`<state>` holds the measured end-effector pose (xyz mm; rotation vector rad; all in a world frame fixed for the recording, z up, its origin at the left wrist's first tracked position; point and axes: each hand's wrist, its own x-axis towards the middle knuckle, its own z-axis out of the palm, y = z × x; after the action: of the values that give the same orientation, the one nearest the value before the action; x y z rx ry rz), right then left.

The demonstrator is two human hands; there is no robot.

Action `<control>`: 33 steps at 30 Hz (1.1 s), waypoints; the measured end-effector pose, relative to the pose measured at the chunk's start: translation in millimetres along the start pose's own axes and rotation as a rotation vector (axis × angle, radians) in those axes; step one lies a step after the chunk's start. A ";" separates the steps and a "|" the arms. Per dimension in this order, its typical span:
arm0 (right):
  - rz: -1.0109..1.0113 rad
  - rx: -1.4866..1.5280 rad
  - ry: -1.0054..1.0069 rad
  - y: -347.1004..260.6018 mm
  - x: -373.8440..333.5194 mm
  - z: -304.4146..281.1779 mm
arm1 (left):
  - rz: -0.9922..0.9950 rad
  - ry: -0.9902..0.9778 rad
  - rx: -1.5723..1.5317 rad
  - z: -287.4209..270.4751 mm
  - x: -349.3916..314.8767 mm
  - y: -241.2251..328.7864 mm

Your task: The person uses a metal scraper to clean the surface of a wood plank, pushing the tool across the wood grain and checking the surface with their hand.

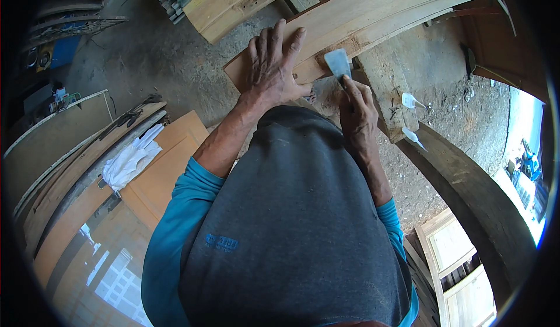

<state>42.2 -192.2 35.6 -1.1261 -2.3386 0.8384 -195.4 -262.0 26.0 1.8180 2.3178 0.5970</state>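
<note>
My left hand (273, 73) rests on the near end of a long pale wooden board (385, 12), palm down with its fingers spread. In my right hand (358, 114) is a putty knife (337, 63), its pale bluish blade pointing away from me over the board's near edge. My index finger lies along the tool. Brownish dust or filler marks the wood by the blade; which of the two, I cannot tell. A small translucent bottle with a thin nozzle (410, 100) lies on a thick timber block (388, 88) right of my right hand, and a second nozzled bottle (412, 137) lies nearer me.
Another plank (233, 6) lies beyond the board at the far left. A curved dark beam (466, 193) runs down the right side. Wooden panels (169, 163) and a white cloth (133, 158) are at left. Panelled frames (455, 257) lean at the lower right.
</note>
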 end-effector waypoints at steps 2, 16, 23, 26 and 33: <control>0.004 -0.005 -0.065 -3.7 -3.1 1.8 | -0.006 -0.005 0.007 0.8 0.1 0.0; -0.091 -0.039 -0.085 3.6 -6.1 16.4 | -0.001 -0.002 -0.013 -0.5 0.8 0.3; -0.180 -0.063 -0.146 6.4 -1.0 14.5 | 0.002 0.001 -0.009 -0.6 0.8 0.0; -0.227 -0.088 -0.149 11.9 -1.4 14.8 | -0.001 -0.001 -0.004 -0.5 0.4 0.0; -0.143 -0.146 -0.018 14.9 8.0 10.4 | -0.009 -0.021 -0.004 -3.2 1.4 1.0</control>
<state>39.7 -182.0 18.7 -0.9960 -2.4951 0.6378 -195.9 -261.2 29.5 1.8021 2.3085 0.5789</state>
